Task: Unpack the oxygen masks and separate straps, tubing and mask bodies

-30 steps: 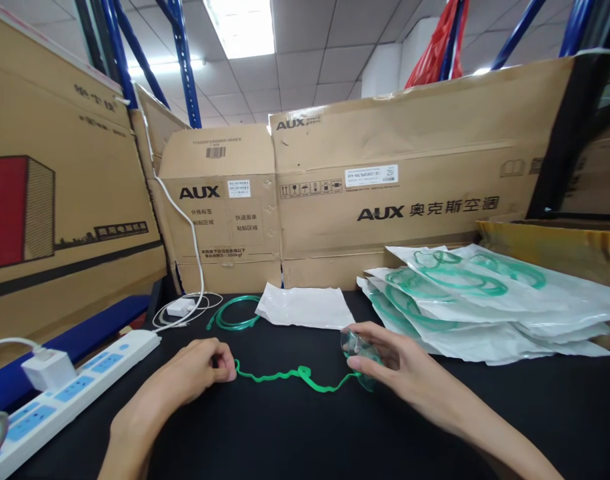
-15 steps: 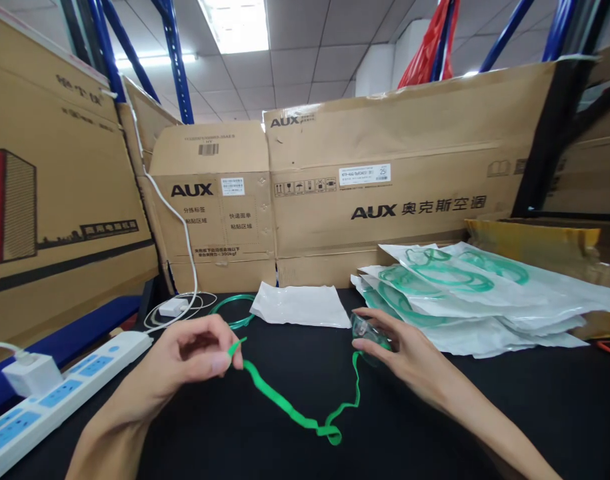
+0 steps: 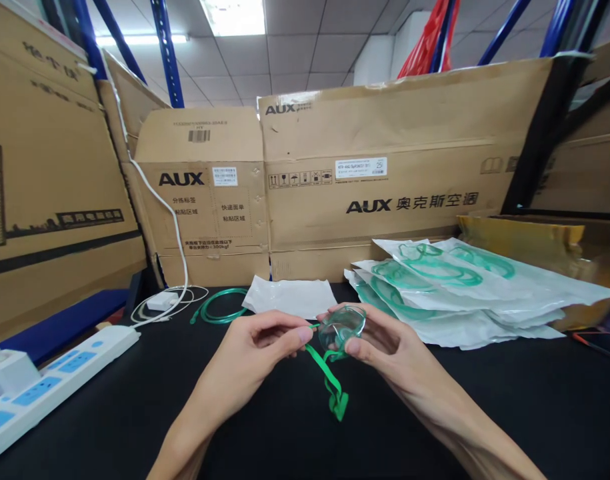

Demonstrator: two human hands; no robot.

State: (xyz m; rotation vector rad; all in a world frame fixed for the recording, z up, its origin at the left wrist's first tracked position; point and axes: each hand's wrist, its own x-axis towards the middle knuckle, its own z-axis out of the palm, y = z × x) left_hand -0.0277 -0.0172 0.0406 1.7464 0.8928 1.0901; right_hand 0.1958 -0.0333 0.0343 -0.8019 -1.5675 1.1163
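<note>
Both hands up over the black table (image 3: 509, 400), meeting near centre frame. Right hand (image 3: 385, 347) grips a clear green-tinted mask (image 3: 341, 327), thumb on the near rim, fingers curled round the far side; the mask is held off the table. Left hand (image 3: 257, 347) is right beside it, thumb and forefinger pinched on the end of the green elastic strap (image 3: 329, 380) where it meets the mask's left edge. Can't tell whether that end is threaded through the mask or just held against it. Rest of the strap hangs down from between the hands in a loose loop, its bottom fold close to the table; touching or not, can't tell.

Around it:
- Flat white pouch (image 3: 291, 297) on the table just behind the hands.
- Coil of green tubing (image 3: 219, 307) left of that pouch, touching its corner or nearly.
- Stack of sealed bags (image 3: 465, 300) with green tubing inside, right of the hands, fanned out, near but apart from the right hand.
- White power strip (image 3: 59, 383) at the far left table edge, with a plug block (image 3: 2, 370) in it.
- White charger and cable (image 3: 162, 300) at the back left, cable running up the cartons.
- AUX cardboard cartons (image 3: 385, 160) stand along the back of the table.
</note>
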